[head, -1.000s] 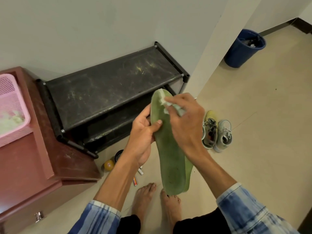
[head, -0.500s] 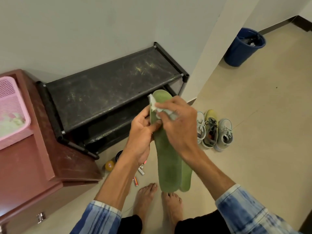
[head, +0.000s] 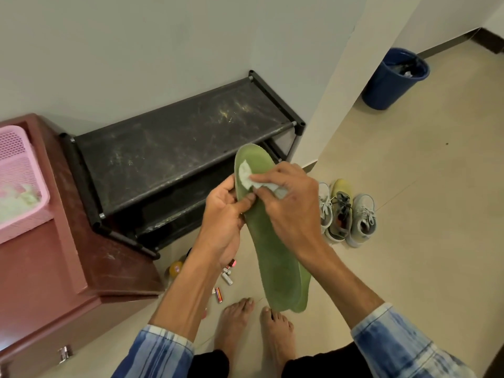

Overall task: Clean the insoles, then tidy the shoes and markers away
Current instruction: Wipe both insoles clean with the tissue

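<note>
I hold two stacked green insoles upright in front of me. My left hand grips their left edge, thumb across the front one. My right hand pinches a white wipe and presses it on the upper part of the front insole. The rear insole shows only as a sliver at the lower right. Several pale shoes stand side by side on the floor to the right. Several markers lie scattered on the floor below my left wrist.
A black two-tier shoe rack stands against the wall. A reddish cabinet with a pink basket on it is at left. A blue bin stands at the far right. A small yellow ball lies by the rack. My bare feet are below.
My right hand has slid the wipe leftward and a little down across the top of the front insole. The left hand keeps its hold.
</note>
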